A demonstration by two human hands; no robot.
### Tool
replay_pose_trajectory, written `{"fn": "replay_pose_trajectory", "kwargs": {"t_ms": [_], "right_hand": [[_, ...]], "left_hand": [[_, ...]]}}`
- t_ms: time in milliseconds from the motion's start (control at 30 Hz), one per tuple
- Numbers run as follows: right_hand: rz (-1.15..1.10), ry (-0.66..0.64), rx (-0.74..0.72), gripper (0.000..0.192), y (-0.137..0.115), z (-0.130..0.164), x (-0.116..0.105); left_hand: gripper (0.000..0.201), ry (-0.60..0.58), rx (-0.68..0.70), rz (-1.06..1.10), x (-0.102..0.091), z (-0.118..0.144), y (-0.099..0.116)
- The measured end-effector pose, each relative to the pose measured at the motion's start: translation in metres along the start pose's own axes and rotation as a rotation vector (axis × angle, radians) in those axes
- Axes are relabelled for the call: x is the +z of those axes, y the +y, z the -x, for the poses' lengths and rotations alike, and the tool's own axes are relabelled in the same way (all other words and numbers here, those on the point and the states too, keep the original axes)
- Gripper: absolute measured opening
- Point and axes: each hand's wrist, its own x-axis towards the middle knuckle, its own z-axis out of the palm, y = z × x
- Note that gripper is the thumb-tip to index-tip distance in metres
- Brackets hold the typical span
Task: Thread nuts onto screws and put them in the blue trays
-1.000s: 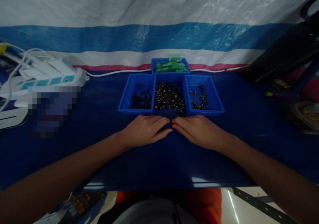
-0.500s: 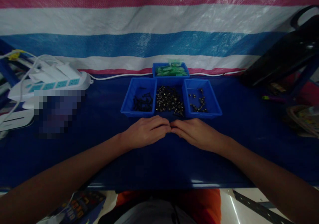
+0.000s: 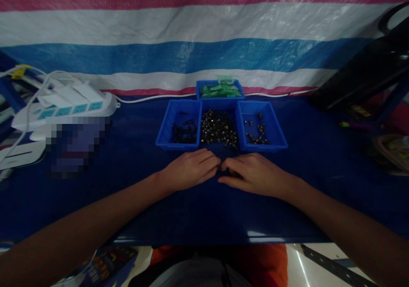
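Striped woven tarpaulin [image 3: 204, 44] is hung behind a smooth dark blue tabletop [image 3: 128, 185]. Four rectangular blue plastic trays are set together: the left tray [image 3: 169, 140] with black screws, the middle tray [image 3: 219, 127] heaped with metal screws, the right tray [image 3: 275, 138] sparsely filled, the rear tray [image 3: 220, 90] with green bags. The left hand [image 3: 188, 170] and right hand [image 3: 255, 174] are laid palm-down, fingers loosely curled, fingertips nearly meeting; whether anything is pinched cannot be told. One patch at left is pixelated.
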Motion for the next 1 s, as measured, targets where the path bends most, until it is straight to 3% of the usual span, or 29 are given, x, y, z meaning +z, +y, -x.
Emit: {"fn": "replay_pose_trajectory", "kwargs": {"t_ms": [133,300,533,767,1000], "right_hand": [[0.072,0.025,0.020,0.025,-0.0013,-0.0013,0.0013],[0.093,0.062,0.044,0.021,0.0027,-0.0009,0.0003],[0.075,0.046,0.002,0.024,0.0080,-0.0014,0.0019],[0.051,-0.016,0.028,0.023,0.0062,-0.0012,0.0011],[0.042,0.000,0.055,0.022,0.0045,-0.0021,0.0016]], "left_hand": [[0.023,-0.034,-0.012,-0.062,0.0032,-0.0021,0.0033],[0.027,0.005,-0.022,-0.110,0.0029,-0.0013,0.0022],[0.025,-0.011,0.005,-0.045,-0.0023,0.0047,-0.0026],[0.019,0.095,-0.008,0.134,-0.0041,0.0034,-0.0026],[0.019,0.148,0.016,0.113,-0.0049,0.0046,-0.0022]]}}
